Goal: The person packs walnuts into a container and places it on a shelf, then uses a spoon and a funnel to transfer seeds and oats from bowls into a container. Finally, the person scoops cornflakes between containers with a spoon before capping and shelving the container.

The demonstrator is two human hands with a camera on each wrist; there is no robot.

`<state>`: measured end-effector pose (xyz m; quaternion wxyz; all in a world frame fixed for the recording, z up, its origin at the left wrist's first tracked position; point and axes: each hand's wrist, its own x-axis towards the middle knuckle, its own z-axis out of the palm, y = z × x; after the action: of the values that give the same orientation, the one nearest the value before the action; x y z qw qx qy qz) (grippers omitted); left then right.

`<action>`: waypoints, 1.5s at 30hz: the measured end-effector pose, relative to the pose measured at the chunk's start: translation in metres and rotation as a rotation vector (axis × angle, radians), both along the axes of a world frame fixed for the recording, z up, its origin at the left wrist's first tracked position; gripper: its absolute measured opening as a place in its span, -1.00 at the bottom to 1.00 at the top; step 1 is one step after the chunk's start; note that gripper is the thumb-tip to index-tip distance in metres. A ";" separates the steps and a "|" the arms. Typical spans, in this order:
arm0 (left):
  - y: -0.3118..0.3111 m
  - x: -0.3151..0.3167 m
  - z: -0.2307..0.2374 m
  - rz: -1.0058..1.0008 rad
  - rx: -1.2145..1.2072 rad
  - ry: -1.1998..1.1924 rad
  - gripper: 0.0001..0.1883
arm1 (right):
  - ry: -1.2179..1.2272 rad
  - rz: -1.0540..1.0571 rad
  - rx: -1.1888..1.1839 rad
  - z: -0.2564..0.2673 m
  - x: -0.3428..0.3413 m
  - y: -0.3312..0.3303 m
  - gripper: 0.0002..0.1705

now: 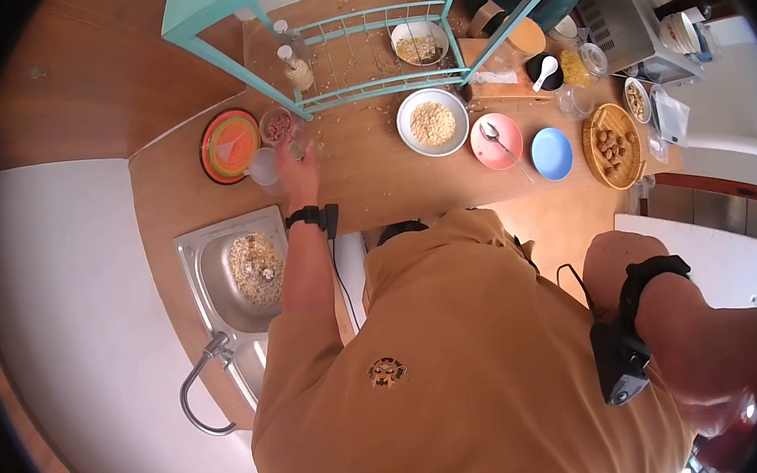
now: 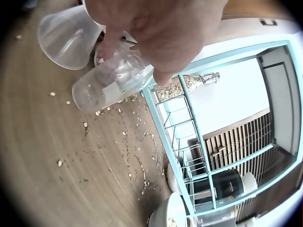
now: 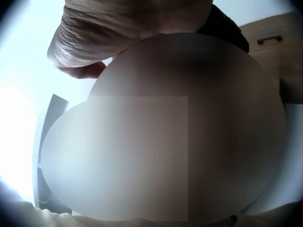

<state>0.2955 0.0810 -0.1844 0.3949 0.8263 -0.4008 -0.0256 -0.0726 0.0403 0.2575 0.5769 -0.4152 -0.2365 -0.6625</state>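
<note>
At the counter's left part, my left hand (image 1: 300, 179) has its fingers round a clear glass bottle (image 2: 90, 92), beside a translucent funnel-shaped piece (image 1: 265, 168). In the left wrist view the hand (image 2: 161, 30) covers the bottle's upper part, and the funnel-shaped piece (image 2: 68, 40) lies against its side. A small container of reddish bits (image 1: 277, 125) stands just beyond the hand. My right hand (image 1: 721, 414) is raised at the lower right, close to the head camera; in the right wrist view its fingers (image 3: 87, 71) are partly hidden, so its grip cannot be made out.
A teal rack (image 1: 385, 89) stands behind, with stoppered bottles at its left. Along the counter are a bowl of oats (image 1: 433, 123), a pink bowl (image 1: 496, 142), a blue bowl (image 1: 552, 154) and a walnut basket (image 1: 612, 147). The sink (image 1: 213, 276) holds scattered flakes.
</note>
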 end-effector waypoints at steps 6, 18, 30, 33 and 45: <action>0.009 -0.004 0.010 -0.049 0.029 -0.118 -0.44 | 0.170 0.111 -0.021 0.019 0.032 -0.005 -0.64; -0.023 -0.038 0.109 -0.138 -0.158 -0.321 -0.53 | -0.081 0.090 -0.409 0.014 0.029 -0.026 -0.63; -0.158 -0.002 0.145 -0.099 0.189 -0.241 -0.35 | -0.145 0.179 -0.117 0.013 0.011 -0.007 -0.66; -0.172 0.007 0.132 -0.051 0.261 -0.203 -0.43 | -0.188 0.047 -0.326 -0.001 -0.013 -0.021 -0.58; -0.170 0.033 0.107 -0.061 0.234 -0.163 -0.75 | 0.447 -0.282 0.053 -0.057 -0.047 -0.046 -0.62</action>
<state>0.3287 -0.0888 -0.0774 0.2610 0.8535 -0.4506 -0.0172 -0.1198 -0.0055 0.2008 0.5275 -0.5649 -0.0257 -0.6340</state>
